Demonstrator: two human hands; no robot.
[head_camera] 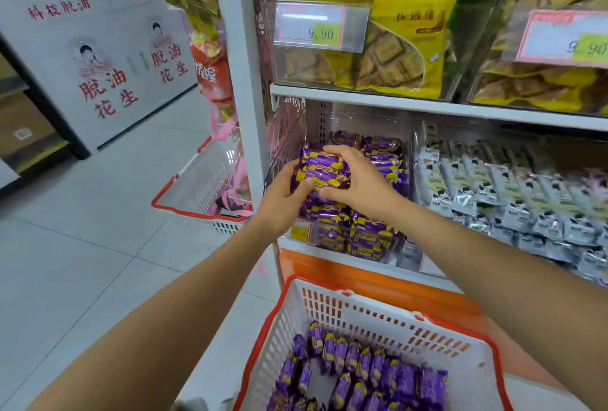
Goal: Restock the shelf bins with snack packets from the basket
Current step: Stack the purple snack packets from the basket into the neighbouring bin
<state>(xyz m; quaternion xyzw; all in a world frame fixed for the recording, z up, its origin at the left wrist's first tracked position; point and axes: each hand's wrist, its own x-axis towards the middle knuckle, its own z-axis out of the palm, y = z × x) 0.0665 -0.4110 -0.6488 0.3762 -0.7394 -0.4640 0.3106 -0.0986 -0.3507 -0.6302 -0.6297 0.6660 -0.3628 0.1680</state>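
1. The left hand and the right hand hold a small stack of shiny purple and yellow snack packets between them.
2. The left hand's grip is curled round the left end of the stack, with the thumb on the front.
3. The right hand's grip is curled round the right side of the stack. Its fingers lie over the top and its thumb is below.
4. The stack is up in the air, just over the clear plastic shelf bin on the low shelf.
5. That bin has a pile of the same purple packets in it. I cannot tell if the stack touches the pile.
6. A white plastic basket with a red rim sits low down, under the arms. More purple packets in rows fill part of it.
7. The next bin to the right holds grey and white packets.
8. Above the white shelf board, big yellow snack bags stand in clear bins. A price tag in front says 9.90.
9. To the left, a second white and red basket sits on the pale tiled floor.
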